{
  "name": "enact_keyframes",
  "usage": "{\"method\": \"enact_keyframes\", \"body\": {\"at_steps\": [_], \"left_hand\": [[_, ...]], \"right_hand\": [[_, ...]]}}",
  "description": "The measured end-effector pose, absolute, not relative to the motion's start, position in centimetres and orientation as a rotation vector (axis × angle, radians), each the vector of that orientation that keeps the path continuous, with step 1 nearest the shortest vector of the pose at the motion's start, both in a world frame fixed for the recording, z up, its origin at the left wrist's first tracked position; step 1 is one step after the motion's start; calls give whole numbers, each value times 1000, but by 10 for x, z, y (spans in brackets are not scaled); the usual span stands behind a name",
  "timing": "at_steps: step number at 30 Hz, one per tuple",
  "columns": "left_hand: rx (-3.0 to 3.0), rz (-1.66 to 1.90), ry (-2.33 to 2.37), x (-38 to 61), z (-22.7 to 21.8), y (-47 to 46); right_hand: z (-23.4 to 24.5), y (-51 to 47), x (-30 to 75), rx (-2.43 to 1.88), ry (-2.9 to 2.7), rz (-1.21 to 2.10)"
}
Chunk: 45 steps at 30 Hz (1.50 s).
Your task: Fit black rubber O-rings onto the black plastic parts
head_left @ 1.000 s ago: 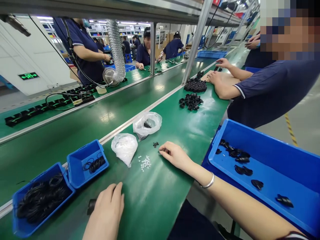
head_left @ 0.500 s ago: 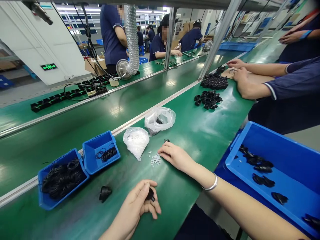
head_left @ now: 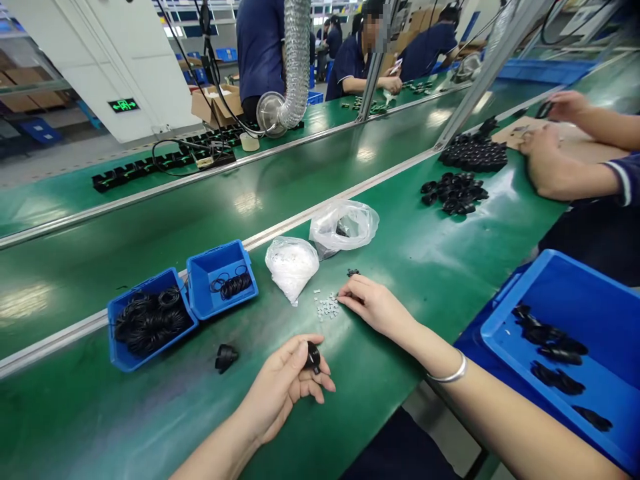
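Observation:
My left hand [head_left: 295, 377] is closed around a black round plastic part [head_left: 313, 358], held between thumb and fingers above the table. My right hand [head_left: 373, 303] has its thumb and fingertips together at the right edge of a scattered pile of small white plastic pieces [head_left: 327, 308]. Whatever lies between those fingertips is too small to make out. Just beyond the right fingers sits a little cluster of small black parts [head_left: 353, 272]. Another black round plastic part [head_left: 227, 358] lies on the table left of my left hand.
A bag of white pieces [head_left: 291, 263] and an open clear bag [head_left: 345, 230] stand behind the pile. Two blue bins [head_left: 150, 363] hold black rings. At right is a large blue crate [head_left: 565, 267] with black parts. A co-worker's hands [head_left: 547, 157] work near heaped black parts [head_left: 455, 193].
The view has swung, so the scene sits further right and higher. The black part in my left hand shows more of its face. My right hand remains at the white pieces.

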<state>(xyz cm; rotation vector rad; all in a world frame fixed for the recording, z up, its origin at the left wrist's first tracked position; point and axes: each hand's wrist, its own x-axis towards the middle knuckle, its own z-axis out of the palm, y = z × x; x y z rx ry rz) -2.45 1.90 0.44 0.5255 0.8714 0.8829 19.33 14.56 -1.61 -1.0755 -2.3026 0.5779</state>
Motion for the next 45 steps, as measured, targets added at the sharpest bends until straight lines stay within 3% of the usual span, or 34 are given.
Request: {"method": "enact_keyframes", "body": {"at_steps": [14,22,40,45], "left_hand": [[592,901,839,-23,7,15],[845,850,853,-25,-1,13],[1302,770,1093,-26,-16,4],[1384,725,1125,-27,-18,5]], "right_hand": [[-9,134,192,-1046,-2266,571],[12,62,167,-791,-2150,853],[-5,43,157,-684,-2542,183],[-4,47,155,-674,-2589,301]]}}
